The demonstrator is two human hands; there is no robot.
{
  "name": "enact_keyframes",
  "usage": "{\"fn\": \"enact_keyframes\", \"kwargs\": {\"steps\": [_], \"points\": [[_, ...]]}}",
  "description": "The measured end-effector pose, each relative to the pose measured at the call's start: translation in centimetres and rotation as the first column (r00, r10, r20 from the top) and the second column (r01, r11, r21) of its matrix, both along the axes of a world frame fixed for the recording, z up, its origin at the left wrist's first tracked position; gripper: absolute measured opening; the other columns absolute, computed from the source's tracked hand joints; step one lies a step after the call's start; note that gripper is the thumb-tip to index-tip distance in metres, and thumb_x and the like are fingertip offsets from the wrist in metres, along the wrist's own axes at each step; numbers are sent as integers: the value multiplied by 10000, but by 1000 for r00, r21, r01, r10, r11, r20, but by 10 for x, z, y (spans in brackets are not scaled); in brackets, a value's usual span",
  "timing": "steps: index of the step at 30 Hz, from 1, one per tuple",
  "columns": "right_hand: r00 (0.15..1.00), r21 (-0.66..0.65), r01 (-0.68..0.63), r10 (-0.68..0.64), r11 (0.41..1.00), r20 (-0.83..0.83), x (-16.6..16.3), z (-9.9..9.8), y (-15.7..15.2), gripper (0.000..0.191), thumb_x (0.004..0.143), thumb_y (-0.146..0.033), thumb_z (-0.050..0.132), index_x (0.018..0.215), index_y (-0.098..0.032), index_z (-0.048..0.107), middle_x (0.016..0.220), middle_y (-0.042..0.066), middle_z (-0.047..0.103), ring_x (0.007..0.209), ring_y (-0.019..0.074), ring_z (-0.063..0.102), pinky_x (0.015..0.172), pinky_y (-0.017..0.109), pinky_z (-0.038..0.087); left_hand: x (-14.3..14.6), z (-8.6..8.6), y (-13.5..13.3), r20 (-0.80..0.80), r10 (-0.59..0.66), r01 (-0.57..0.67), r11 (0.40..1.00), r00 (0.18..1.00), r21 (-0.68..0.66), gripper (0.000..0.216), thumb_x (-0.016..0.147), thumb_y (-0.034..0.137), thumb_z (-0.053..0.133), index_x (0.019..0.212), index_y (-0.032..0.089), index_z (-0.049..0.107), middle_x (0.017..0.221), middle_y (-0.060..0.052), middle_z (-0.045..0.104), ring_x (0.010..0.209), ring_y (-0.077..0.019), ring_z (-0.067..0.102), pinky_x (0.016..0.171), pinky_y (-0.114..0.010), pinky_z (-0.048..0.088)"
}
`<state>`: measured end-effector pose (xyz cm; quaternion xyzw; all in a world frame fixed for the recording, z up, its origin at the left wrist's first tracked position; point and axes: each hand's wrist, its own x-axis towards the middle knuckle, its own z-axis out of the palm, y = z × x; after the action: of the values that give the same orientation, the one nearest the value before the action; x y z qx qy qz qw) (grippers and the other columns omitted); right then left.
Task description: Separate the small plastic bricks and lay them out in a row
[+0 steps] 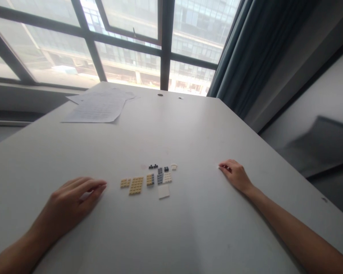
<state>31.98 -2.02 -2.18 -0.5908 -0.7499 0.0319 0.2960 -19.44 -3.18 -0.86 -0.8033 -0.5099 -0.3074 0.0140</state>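
My left hand [71, 196] rests on the white table with its thumb and fingertips drawn together, and nothing shows between them. Just right of it lie a small tan plate brick [125, 183] and a larger tan plate brick [136, 185]. Beyond these sit a tan and grey studded piece [150, 179], a dark grey plate [160, 179], a white studded plate [167, 177] and a smooth white tile [164, 191]. My right hand [236, 175] lies apart on the right, fingers curled into a pinch; a tiny pale spot at the fingertips is too small to name.
Behind the larger bricks are small black pieces [153, 166], a black brick [166, 169] and a small white piece [174, 166]. Paper sheets [97, 108] lie at the table's far left. A window [131, 57] and dark curtain [242, 45] stand beyond the table [188, 129].
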Motion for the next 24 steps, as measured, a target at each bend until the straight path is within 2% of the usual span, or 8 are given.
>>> {"fn": "enact_keyframes", "kwargs": {"steps": [2, 4, 10, 14, 17, 20, 22, 24], "points": [[999, 7, 50, -50, 999, 2, 29, -3, -2, 161, 869, -344, 554, 847, -230, 666, 802, 54, 659, 739, 223, 603, 714, 383, 496, -1, -1, 1, -6, -9, 9, 1000, 1000, 4, 102, 809, 311, 548, 856, 309, 639, 833, 57, 695, 785, -161, 644, 766, -296, 517], [999, 3, 51, -51, 999, 4, 42, -6, -4, 161, 872, -348, 551, 851, -234, 662, 810, 55, 660, 746, 224, 601, 715, 384, 498, -2, -3, 1, -19, -13, 13, 1000, 1000, 0, 103, 817, 308, 547, 877, 315, 630, 855, 57, 693, 797, -161, 643, 775, -302, 512], [1000, 16, 12, -12, 1000, -7, 31, -2, -2, 187, 869, -306, 546, 1007, -225, 641, 931, 69, 658, 833, 231, 599, 757, 401, 503, -2, -1, 0, 11, 2, -2, 1000, 1000, -14, 109, 805, 326, 543, 849, 316, 641, 837, 61, 695, 785, -171, 646, 773, -311, 510], [1000, 148, -5, 9, 989, -24, -14, 10, 0, 232, 879, -243, 519, 1084, -214, 623, 1045, 88, 634, 982, 249, 561, 831, 421, 483, -1, 0, 0, -8, -5, 4, 1000, 1000, -17, 110, 804, 318, 552, 851, 305, 651, 839, 49, 700, 785, -172, 648, 777, -303, 509], [989, 50, -140, 137, 989, 61, -72, 16, 3, 259, 861, -192, 543, 1099, -223, 640, 1070, 80, 641, 1003, 248, 550, 901, 436, 435, -1, 0, -1, -25, -4, 4, 1000, 1000, -14, 114, 819, 320, 551, 855, 282, 653, 849, 33, 700, 795, -170, 646, 789, -299, 506], [961, -51, -241, 246, 969, 130, -128, 17, 9, 308, 870, -151, 526, 1146, -239, 631, 1098, 61, 654, 1025, 237, 536, 892, 413, 402, -2, 0, -2, -35, -5, 4, 1000, 999, -21, 134, 831, 323, 538, 861, 267, 656, 855, 25, 699, 797, -164, 643, 784, -289, 507], [941, -79, -283, 293, 956, 170, -152, 17, 14, 313, 881, -140, 512, 1152, -244, 629, 1108, 47, 664, 1037, 229, 529, 879, 397, 383, -4, -2, -1, -40, -12, 12, 1000, 999, -6, 151, 831, 327, 534, 861, 253, 662, 851, 18, 699, 789, -161, 641, 776, -280, 505], [915, -89, -332, 344, 939, 211, -160, 16, 20, 298, 895, -146, 508, 1148, -243, 631, 1125, 34, 669, 1048, 216, 527, 894, 387, 360, -6, -5, 1, -46, -33, 34, 999, 998, 33, 164, 828, 327, 538, 854, 230, 667, 844, 0, 698, 780, -160, 639, 773, -272, 495]]}}
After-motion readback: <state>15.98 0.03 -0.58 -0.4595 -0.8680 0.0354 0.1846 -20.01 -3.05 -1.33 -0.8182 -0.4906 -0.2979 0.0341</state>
